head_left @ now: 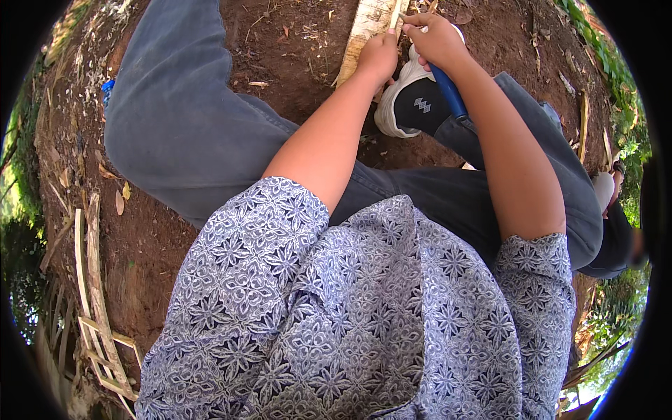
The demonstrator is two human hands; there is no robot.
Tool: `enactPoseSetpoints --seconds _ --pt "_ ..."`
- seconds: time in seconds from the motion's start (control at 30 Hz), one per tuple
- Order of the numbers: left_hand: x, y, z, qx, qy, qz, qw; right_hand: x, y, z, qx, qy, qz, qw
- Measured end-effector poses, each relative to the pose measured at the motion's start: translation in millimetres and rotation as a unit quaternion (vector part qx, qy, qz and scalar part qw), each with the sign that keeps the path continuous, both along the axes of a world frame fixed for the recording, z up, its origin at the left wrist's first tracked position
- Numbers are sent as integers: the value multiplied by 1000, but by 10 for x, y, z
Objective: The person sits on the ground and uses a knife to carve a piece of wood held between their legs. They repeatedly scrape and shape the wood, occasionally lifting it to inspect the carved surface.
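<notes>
At the top of the head view, my left hand [379, 57] is closed around a thin pale wood strip [396, 14], pressing it down on a light wooden board [365, 31]. Close on its right, my right hand [439, 43] grips a tool with a long blue handle [449, 92]. The handle runs back below my wrist, beside my right forearm. Its working end is hidden by my fingers, near the strip. My white shoe [393, 105] is directly under the hands, next to the board.
I sit on brown soil [280, 66] strewn with dry leaves and wood chips. A frame of thin wooden strips [94, 294] lies at the left. Another person [607, 224] is at the right edge, by green plants [625, 91]. A small blue object [108, 89] is beyond my left knee.
</notes>
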State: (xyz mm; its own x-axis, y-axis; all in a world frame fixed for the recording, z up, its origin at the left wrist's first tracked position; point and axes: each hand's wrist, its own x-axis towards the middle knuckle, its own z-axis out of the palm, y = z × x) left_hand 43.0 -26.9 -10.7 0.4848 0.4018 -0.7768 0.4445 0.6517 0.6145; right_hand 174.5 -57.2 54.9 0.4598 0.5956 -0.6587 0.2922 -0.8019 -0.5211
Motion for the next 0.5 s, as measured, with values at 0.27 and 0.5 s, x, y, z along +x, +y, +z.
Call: enactPoseSetpoints --seconds 0.27,0.5 --pt "42 8 -40 -21 -13 7 1000 -177 45 -46 -7 -22 -27 999" --pt "-9 17 -66 -38 -3 17 999 -101 195 -311 -27 -134 -51 989"
